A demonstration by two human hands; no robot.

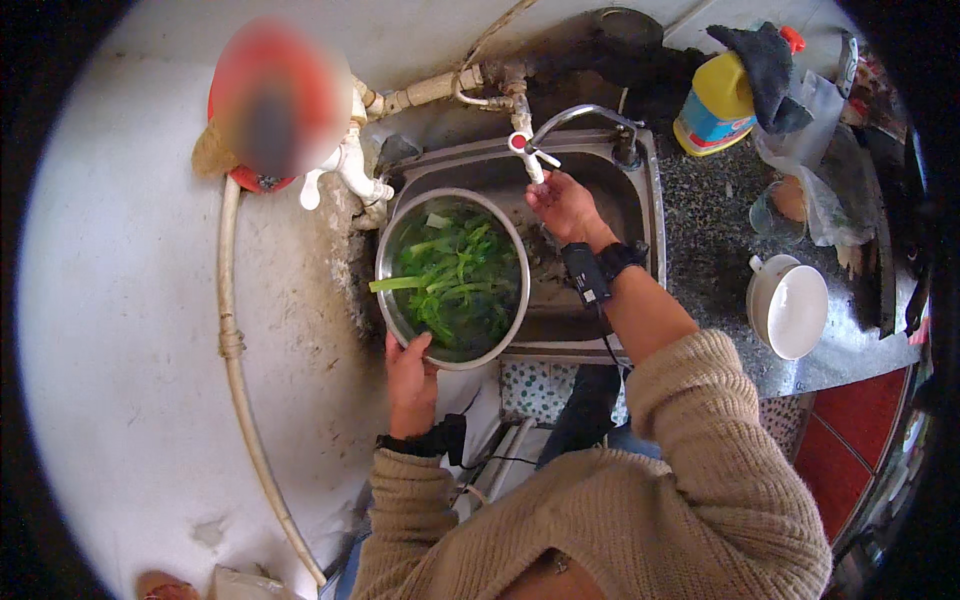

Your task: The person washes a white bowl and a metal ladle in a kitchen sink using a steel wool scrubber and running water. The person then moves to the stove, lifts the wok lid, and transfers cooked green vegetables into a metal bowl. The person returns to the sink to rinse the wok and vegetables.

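Observation:
My left hand grips the near-left rim of a round metal bowl, thumb over the edge. Leafy green vegetables lie in water inside it, and one pale stalk pokes past the left rim. The bowl is over the left part of a stainless steel sink. At the mouth of a white plastic tap, my right hand has its fingers curled up close to the spout. Whether those fingers grip the spout or only touch it is unclear.
A curved chrome faucet arches behind the sink. On the stone counter stand a yellow bottle draped with a dark cloth, a clear glass, a plastic bag and white cups. A pipe runs down the left wall.

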